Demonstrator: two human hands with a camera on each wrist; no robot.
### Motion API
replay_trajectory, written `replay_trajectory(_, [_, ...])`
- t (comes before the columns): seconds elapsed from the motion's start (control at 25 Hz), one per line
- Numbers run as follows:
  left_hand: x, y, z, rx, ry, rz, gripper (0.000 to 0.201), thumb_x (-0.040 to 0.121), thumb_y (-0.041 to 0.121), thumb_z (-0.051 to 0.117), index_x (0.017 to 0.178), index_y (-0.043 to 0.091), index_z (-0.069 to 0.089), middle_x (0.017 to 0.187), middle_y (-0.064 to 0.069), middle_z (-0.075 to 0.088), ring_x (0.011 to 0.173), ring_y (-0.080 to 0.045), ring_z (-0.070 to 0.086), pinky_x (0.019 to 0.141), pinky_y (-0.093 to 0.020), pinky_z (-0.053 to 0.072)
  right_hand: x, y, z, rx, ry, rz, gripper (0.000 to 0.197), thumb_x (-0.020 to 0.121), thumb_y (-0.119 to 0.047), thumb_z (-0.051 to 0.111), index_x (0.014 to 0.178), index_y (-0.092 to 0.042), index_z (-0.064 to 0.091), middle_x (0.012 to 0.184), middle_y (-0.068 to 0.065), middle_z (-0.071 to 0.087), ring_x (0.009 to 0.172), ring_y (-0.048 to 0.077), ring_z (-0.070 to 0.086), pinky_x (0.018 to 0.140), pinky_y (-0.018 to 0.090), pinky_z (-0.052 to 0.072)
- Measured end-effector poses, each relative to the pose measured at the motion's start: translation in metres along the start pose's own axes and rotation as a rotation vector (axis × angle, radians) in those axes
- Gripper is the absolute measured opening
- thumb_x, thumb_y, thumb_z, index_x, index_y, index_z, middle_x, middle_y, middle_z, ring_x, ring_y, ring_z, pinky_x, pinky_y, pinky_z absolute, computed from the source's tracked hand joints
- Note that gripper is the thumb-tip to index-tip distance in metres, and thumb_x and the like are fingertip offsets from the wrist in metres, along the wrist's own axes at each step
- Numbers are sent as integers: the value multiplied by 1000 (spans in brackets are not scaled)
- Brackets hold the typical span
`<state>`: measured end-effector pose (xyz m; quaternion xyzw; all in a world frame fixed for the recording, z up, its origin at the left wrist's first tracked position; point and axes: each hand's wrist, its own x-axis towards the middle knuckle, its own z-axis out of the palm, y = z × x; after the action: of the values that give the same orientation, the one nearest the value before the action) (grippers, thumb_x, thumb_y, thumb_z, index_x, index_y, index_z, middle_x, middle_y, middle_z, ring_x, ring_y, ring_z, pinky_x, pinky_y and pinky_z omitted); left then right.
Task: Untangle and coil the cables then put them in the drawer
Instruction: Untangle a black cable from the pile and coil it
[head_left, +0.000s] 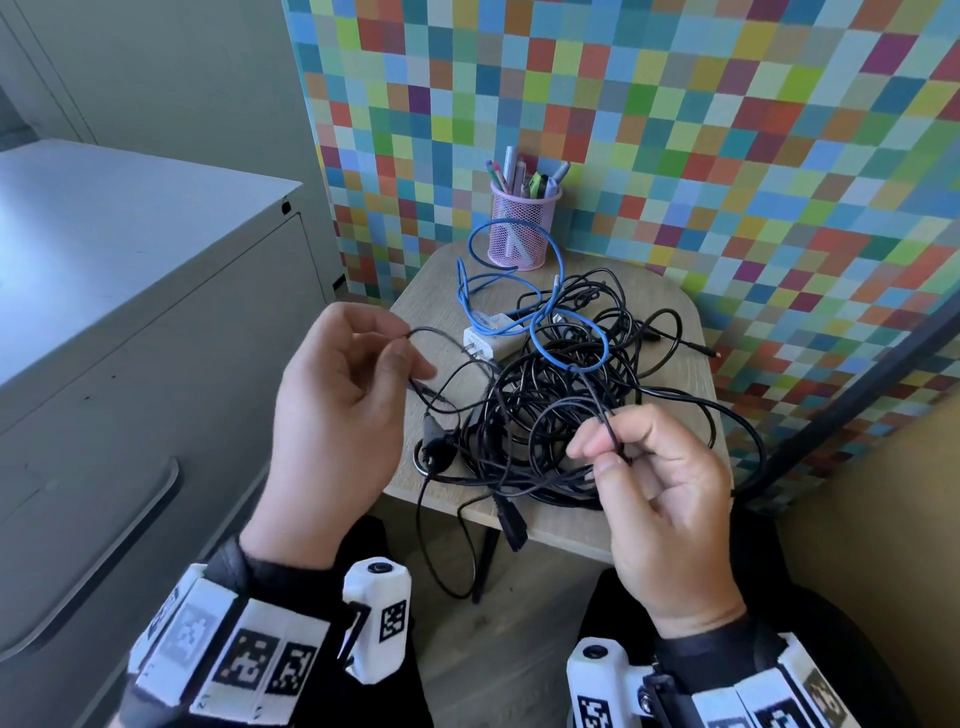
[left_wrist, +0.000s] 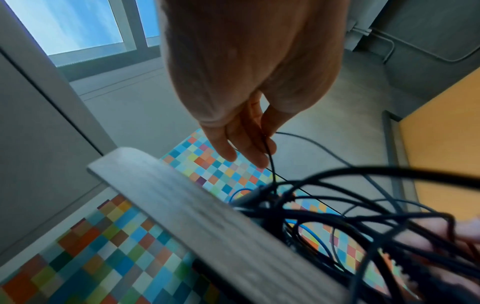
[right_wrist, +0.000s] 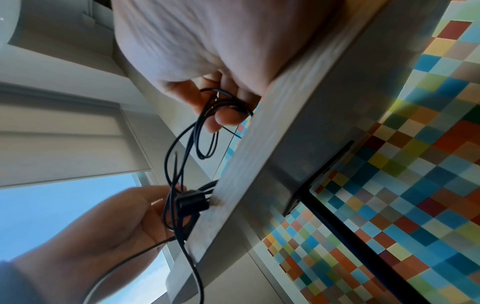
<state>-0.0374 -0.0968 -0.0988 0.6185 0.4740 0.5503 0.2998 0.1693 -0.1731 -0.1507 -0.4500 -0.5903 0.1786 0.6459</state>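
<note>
Both grips pinch thin black cable: the left hand (head_left: 337, 410) holds one strand, the right hand (head_left: 654, 499) a doubled loop. The tangle (head_left: 566, 415) lies on the desk (head_left: 571, 525) between and beyond them, nearer the right.

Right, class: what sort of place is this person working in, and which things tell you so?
Most likely an office or study corner. A grey filing cabinet with drawers stands beside a small wooden table, which carries a pink mesh pen pot full of pens and a tangle of black cables.

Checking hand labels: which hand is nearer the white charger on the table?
Left. The left hand pinches a black cable just beside the white charger; the right hand is farther, across the tangle.
</note>
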Motion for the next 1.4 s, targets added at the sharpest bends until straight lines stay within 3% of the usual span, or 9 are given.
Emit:
replay_trajectory(0.24, [-16,22,14,-168,-135,12,25,102,-1,56,94,22,60,81,-4,68,47,-27,66,49,-43,54,0,-3,7,-160,-65,8,26,87,-46,78,87,-20,74,85,-8,70,81,21,68,73,34,53])
replay_trajectory(0.36, [-20,24,17,-138,-214,-42,31,102,1,56,85,23,68,76,-2,71,58,-41,69,57,-62,57,1,-3,9,-237,-107,-9,13,85,-37,79,93,-27,79,86,-11,71,82,20,69,75,40,54])
replay_trajectory(0.52, [-19,19,13,73,-130,226,28,92,1,69,88,27,79,105,8,64,94,-17,69,82,-30,58,3,0,7,-164,-54,-5,13,95,-25,70,89,-20,80,81,-5,72,78,18,70,73,35,55])
replay_trajectory(0.6, [-20,23,10,171,-101,350,15,86,15,76,91,27,81,98,7,60,88,-13,64,78,-17,49,4,1,6,-125,-32,18,13,97,-22,71,89,-17,80,80,-8,72,78,13,70,74,25,53])
replay_trajectory(0.84, [-30,16,18,359,-603,306,13,88,44,69,88,34,77,72,14,64,72,-6,60,65,-27,48,5,-3,7,-108,-9,-6,11,97,-31,67,101,-31,78,91,-14,77,89,9,74,81,20,54])
replay_trajectory(0.96, [-27,14,20,198,-492,172,16,97,30,69,83,26,74,63,5,63,55,-10,56,56,-26,46,6,-3,5,-135,-80,14,16,93,-38,71,105,-31,79,91,-11,77,90,12,74,84,34,57])
replay_trajectory(1.12, [-16,21,16,-453,-206,-147,26,107,14,52,83,10,63,60,-7,60,60,-26,68,57,-30,54,4,0,10,-308,-141,-69,17,84,-39,77,98,-31,81,80,-15,72,84,3,67,87,31,48])
replay_trajectory(1.24, [-13,27,10,-871,-229,-208,22,105,19,47,89,9,58,67,-8,60,77,-29,75,68,-29,60,4,2,12,-327,-182,-62,18,82,-44,78,94,-31,81,73,-16,66,76,8,65,92,34,42])
replay_trajectory(1.4, [-17,29,12,-907,-288,-151,14,101,20,50,98,9,59,78,-9,68,90,-30,75,81,-34,61,3,2,13,-357,-199,-71,11,87,-35,75,84,-25,80,68,-16,62,71,9,62,88,38,45])
